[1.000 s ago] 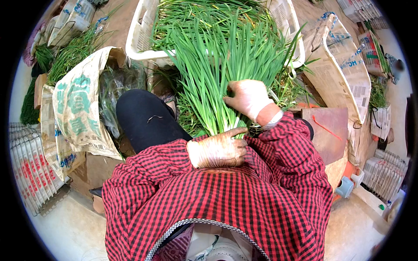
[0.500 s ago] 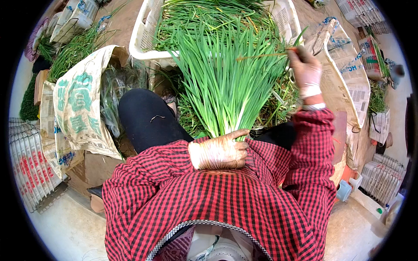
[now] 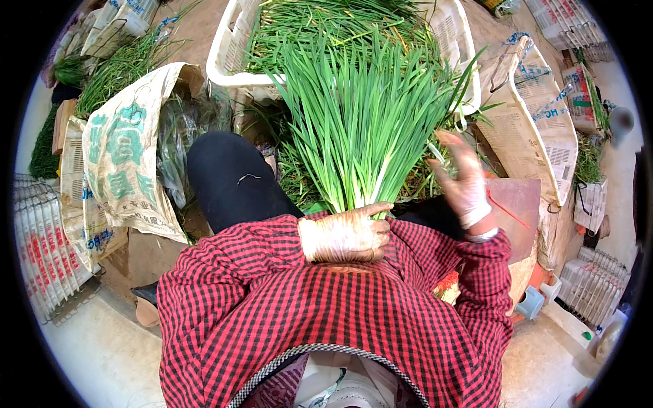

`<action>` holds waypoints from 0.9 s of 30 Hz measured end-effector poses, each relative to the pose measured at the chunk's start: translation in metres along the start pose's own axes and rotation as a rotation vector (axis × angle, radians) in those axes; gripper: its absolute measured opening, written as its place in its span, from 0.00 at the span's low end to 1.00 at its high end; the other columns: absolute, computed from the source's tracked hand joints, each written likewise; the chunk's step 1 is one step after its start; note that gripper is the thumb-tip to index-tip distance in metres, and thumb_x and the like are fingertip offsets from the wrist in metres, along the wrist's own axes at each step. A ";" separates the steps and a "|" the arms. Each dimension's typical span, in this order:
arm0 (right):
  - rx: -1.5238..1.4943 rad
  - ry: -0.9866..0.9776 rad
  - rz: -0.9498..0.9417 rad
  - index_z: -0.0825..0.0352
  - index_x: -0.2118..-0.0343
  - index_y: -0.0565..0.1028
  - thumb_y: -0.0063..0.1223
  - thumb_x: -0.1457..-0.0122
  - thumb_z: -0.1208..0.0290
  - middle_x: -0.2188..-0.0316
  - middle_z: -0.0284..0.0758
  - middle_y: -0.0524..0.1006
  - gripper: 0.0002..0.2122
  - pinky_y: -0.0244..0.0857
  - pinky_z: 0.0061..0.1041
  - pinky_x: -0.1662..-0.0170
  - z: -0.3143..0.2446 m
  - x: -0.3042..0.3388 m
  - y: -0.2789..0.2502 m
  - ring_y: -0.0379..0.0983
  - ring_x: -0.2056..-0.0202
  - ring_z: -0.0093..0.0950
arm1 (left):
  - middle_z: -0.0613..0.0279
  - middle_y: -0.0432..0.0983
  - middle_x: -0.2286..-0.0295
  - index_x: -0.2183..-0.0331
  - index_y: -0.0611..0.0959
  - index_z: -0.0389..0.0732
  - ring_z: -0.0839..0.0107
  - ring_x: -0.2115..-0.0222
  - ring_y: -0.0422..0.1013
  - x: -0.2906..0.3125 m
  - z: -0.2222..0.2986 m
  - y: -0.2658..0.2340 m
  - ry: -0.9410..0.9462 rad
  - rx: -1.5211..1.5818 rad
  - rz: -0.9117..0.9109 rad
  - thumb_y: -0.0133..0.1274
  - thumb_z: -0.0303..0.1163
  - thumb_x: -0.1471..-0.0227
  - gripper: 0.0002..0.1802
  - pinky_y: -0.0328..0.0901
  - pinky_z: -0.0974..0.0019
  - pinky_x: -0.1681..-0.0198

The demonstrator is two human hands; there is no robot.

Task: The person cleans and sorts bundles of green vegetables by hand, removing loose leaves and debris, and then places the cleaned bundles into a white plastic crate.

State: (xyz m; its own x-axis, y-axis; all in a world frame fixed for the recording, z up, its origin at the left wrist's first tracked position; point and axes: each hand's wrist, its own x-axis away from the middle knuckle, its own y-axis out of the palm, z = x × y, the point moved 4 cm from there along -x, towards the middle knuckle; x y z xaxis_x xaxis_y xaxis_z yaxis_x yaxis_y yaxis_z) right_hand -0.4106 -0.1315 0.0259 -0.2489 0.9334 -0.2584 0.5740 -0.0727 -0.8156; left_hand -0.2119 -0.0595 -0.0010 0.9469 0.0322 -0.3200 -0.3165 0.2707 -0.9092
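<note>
My left hand (image 3: 345, 234), in a whitish soiled glove, is closed round the pale lower stems of a bunch of green garlic chives (image 3: 367, 129). The leaves fan out upward and away from me. To the right of the bunch is my right hand (image 3: 466, 180), also gloved and slightly blurred, with thumb and fingers apart. Beside its fingertips a few loose leaf blades (image 3: 460, 85) point to the upper right. A pale green strip lies between thumb and fingers; whether they touch it I cannot tell.
Ahead stands a white plastic crate (image 3: 228, 41) full of chives. Trimmed leaves (image 3: 422, 178) lie heaped below the bunch. On the left is a woven sack (image 3: 132, 149) with green print, on the right another pale sack (image 3: 530, 115). A flat brownish board (image 3: 517, 211) is beside my right arm.
My right hand has come down and towards me, its pinch opened. The brownish dry leaf it held no longer shows in it. My left hand keeps its hold on the bunch.
</note>
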 end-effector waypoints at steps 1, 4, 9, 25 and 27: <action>-0.042 -0.138 -0.080 0.66 0.53 0.70 0.59 0.54 0.74 0.54 0.40 0.72 0.22 0.55 0.37 0.43 -0.027 -0.013 0.018 0.64 0.48 0.36 | 0.70 0.69 0.78 0.82 0.74 0.48 0.72 0.67 0.67 0.001 -0.001 0.003 -0.008 0.027 -0.002 0.47 0.35 0.60 0.05 0.51 0.54 0.42; -0.058 -0.362 -0.354 0.63 0.55 0.73 0.52 0.48 0.58 0.55 0.35 0.73 0.19 0.42 0.40 0.39 -0.094 -0.030 0.059 0.59 0.45 0.38 | 0.68 0.69 0.78 0.82 0.74 0.47 0.70 0.68 0.67 0.008 0.002 0.019 -0.017 0.110 0.079 0.47 0.35 0.61 0.05 0.57 0.57 0.48; 0.166 -0.324 -0.214 0.61 0.74 0.75 0.51 0.48 0.61 0.74 0.34 0.73 0.09 0.48 0.46 0.43 -0.064 -0.035 0.056 0.67 0.57 0.35 | 0.70 0.68 0.77 0.81 0.74 0.48 0.71 0.67 0.67 0.002 -0.001 0.002 0.014 0.023 0.051 0.46 0.35 0.60 0.04 0.53 0.56 0.44; 0.246 -0.174 -0.168 0.63 0.71 0.75 0.54 0.49 0.65 0.69 0.34 0.75 0.08 0.48 0.44 0.43 -0.031 -0.021 0.050 0.66 0.53 0.38 | 0.72 0.69 0.77 0.81 0.74 0.50 0.73 0.66 0.67 -0.002 0.003 0.000 0.036 0.006 0.028 0.46 0.34 0.60 0.03 0.51 0.55 0.42; 0.302 -0.112 -0.085 0.63 0.72 0.75 0.54 0.49 0.65 0.70 0.34 0.75 0.07 0.48 0.44 0.43 -0.019 -0.023 0.043 0.67 0.55 0.38 | 0.71 0.69 0.77 0.80 0.75 0.49 0.73 0.67 0.68 -0.002 0.004 0.000 0.046 0.015 0.027 0.46 0.34 0.59 0.04 0.52 0.56 0.43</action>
State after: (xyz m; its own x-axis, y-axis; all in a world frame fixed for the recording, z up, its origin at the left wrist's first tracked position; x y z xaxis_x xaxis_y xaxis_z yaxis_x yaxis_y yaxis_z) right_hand -0.3652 -0.1494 0.0067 -0.3801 0.8973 -0.2245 0.2941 -0.1129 -0.9491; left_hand -0.2134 -0.0561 0.0007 0.9344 -0.0045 -0.3562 -0.3402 0.2848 -0.8962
